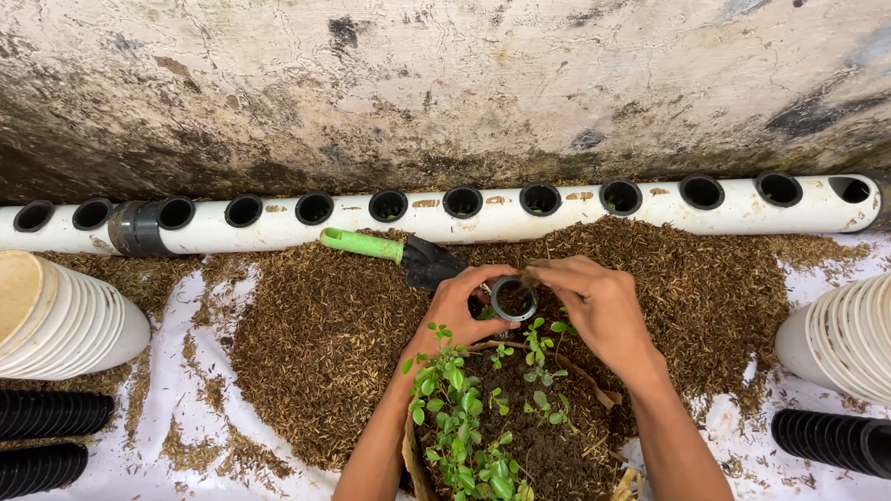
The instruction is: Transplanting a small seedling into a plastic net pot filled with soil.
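So the small black net cup (512,300) is sitting right between both hands, mouth tilted up toward the camera, hovering just over the clump of green seedlings (468,432) and the dark soil (547,450) they're growing in. The left hand (460,311) is wrapping around it from the left side, fingers curled and pressing on the rim and wall, so that hand is doing the actual holding. The right hand (593,302) is coming in from the right with thumb and forefinger pinched together right at the cup's top edge; looks like it's pinching something thin there, maybe a stem or a bit of husk, but honestly it's too small to tell. The relation that matters here: the cup's opening is facing up and slightly toward the right hand, so the right fingers are the ones lined up with the mouth while the left just steadies. Just beyond the hands, a trowel with a green handle (364,244) is lying on the brown husk pile (321,345), its long axis running left to right, handle pointing left, blade nearest the left hand. Behind that, the white pipe (266,228) with its row of round holes is running along the wall (453,71), well apart from the cup. 2 stacks of white pots (42,313) are sitting at the left and right edges.
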